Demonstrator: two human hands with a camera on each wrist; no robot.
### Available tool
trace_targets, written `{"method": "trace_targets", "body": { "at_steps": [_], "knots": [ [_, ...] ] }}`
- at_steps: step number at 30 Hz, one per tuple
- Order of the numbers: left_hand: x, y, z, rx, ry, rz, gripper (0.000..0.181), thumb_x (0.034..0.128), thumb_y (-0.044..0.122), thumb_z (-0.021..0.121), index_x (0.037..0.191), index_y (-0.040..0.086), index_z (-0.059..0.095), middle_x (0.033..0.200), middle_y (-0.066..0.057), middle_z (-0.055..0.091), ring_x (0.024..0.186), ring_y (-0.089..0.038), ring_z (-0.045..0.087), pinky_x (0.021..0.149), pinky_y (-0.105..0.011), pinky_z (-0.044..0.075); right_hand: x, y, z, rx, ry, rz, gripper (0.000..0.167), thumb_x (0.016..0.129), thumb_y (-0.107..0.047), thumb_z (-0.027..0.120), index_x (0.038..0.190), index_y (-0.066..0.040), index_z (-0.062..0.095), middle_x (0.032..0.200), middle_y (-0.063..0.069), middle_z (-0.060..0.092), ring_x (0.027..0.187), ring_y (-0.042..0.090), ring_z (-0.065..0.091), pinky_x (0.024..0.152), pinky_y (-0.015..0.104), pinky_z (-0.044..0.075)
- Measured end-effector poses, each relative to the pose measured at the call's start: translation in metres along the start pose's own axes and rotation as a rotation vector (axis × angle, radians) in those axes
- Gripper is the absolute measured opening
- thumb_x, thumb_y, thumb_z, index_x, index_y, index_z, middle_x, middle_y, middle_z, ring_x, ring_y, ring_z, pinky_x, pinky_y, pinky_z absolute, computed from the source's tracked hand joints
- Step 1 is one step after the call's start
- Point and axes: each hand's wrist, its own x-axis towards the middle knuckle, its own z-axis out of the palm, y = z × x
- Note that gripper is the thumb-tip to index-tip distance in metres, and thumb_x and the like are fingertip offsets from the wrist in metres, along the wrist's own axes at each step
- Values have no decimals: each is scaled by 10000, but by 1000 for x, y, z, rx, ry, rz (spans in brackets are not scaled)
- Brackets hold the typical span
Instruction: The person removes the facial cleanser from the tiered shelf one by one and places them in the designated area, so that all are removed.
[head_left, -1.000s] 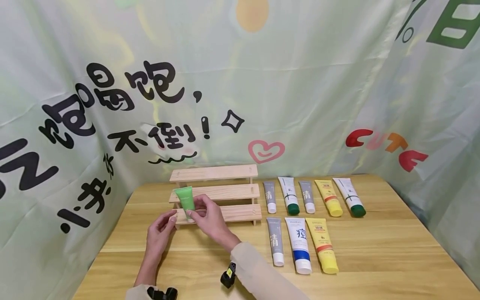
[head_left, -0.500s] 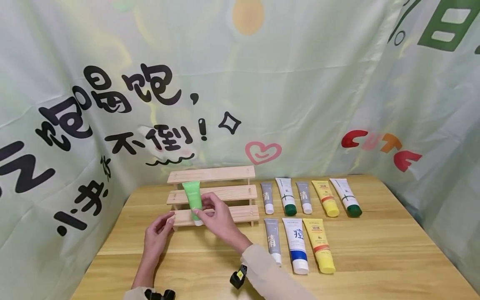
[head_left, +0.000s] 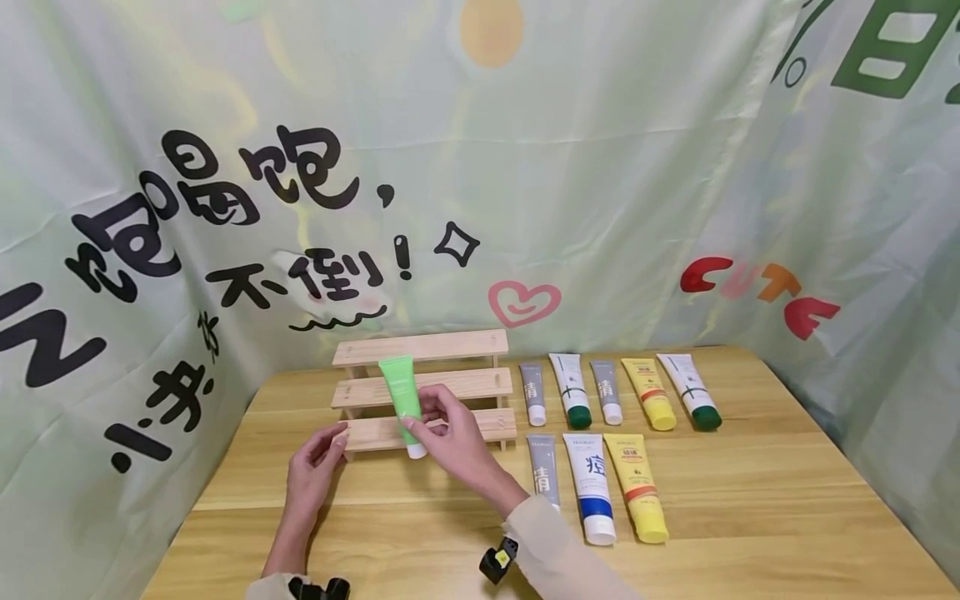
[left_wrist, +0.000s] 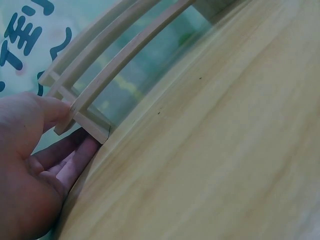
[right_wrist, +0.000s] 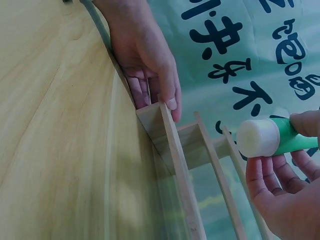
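Note:
A green squeeze tube (head_left: 400,385) with a white cap tilts slightly, cap end down, in front of a three-step wooden rack (head_left: 480,383). My right hand (head_left: 467,450) pinches it near the cap between thumb and fingers. In the right wrist view, the white cap (right_wrist: 257,138) is apart from the rack's steps. At the rack's left end, my left hand (head_left: 309,479) grips the lowest step. The left wrist view has that thumb (left_wrist: 57,110) against the step's end, with the other fingers lower, beside the leg. No tubes stand on the steps.
Right of the rack, several tubes lie in two rows on the wooden table (head_left: 787,500): grey tubes (head_left: 533,392), white ones with green caps (head_left: 572,390), yellow ones (head_left: 636,487) and a white-and-blue one (head_left: 590,487). A printed curtain (head_left: 600,167) hangs behind and at both sides.
My right hand has carried the green tube to the right along the front of the rack. The left hand keeps its place at the rack's left end.

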Motion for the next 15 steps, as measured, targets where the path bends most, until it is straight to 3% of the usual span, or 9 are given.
{"method": "trace_targets", "body": {
  "at_steps": [15],
  "knots": [
    [0, 0, 0, 3, -4, -14, 360, 1034, 198, 644, 1334, -2, 652, 1360, -203, 614, 959, 11, 609, 826, -121, 542, -22, -10, -27, -5, -7, 36, 325, 968, -163, 730, 1246, -57, 601, 1075, 95, 645, 981, 260, 620, 791, 279, 593]
  ]
}}
